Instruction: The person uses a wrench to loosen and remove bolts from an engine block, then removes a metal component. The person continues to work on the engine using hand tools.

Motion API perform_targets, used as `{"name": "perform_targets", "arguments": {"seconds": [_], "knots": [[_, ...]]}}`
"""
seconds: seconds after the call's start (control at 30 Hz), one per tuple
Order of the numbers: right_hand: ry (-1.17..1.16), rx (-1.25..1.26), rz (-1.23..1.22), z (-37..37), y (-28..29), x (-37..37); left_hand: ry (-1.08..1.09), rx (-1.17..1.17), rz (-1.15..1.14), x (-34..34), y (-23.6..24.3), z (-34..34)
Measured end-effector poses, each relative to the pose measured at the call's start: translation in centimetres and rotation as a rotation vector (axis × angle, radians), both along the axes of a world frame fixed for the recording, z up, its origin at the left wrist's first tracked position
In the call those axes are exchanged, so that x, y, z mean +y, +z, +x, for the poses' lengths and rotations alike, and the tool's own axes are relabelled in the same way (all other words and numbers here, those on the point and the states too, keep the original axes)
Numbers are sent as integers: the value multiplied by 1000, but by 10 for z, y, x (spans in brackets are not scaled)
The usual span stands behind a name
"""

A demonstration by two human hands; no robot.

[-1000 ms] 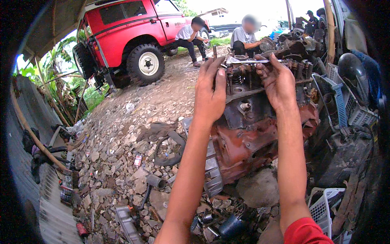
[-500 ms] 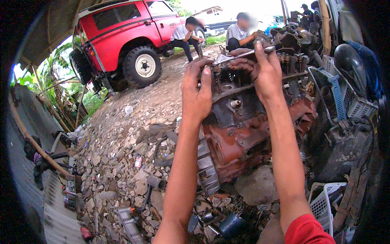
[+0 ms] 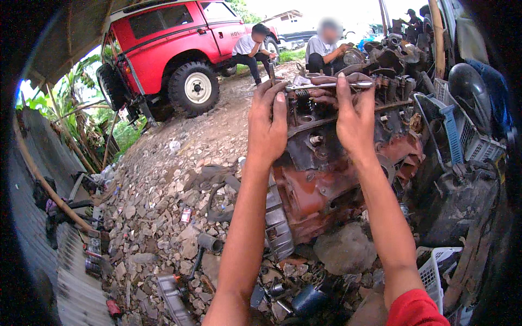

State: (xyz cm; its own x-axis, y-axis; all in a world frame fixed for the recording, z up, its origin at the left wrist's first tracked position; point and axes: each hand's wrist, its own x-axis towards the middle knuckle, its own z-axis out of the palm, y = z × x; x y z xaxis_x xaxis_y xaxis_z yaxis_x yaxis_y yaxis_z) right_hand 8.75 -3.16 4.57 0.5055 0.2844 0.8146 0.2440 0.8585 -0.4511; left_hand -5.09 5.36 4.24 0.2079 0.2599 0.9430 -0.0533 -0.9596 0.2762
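A long silver metal tool [image 3: 312, 86] lies level across the top of a greasy engine block [image 3: 321, 185], above valve springs [image 3: 304, 95] and a row of rocker parts. My left hand [image 3: 270, 114] is closed at its left end, beside an upright stud [image 3: 272, 69]; exactly what the fingertips press on is partly hidden. My right hand [image 3: 353, 111] grips the tool near its right end, thumb raised along it and fingers curled underneath. A spark plug [image 3: 316, 139] sticks out of the block's dark upper side, above the rusty red lower part.
A red vehicle [image 3: 163, 43] stands behind a stony slope [image 3: 163, 179]. Two people [image 3: 250, 51] [image 3: 321, 54] squat at the back, another further off. Plastic crates [image 3: 451, 130] and black parts crowd the right. Loose tools [image 3: 310, 298] lie below; corrugated sheet [image 3: 49, 163] lines the left.
My right hand has shifted slightly left and tilted on the tool since half a second ago, its thumb now lower. My left hand stays at the tool's left end.
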Motion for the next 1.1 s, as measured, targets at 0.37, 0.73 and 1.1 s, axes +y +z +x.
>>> {"name": "perform_targets", "arguments": {"seconds": [0.37, 0.73, 1.1], "knots": [[138, 131, 179, -31, -30, -2, 3, -69, -109, 0, -1, 0], [-169, 86, 154, 1, 34, -45, -73, 16, -405, -3, -1, 2], [-110, 78, -147, 11, 17, -43, 334, 221, -400, -25, 13, 2]]}}
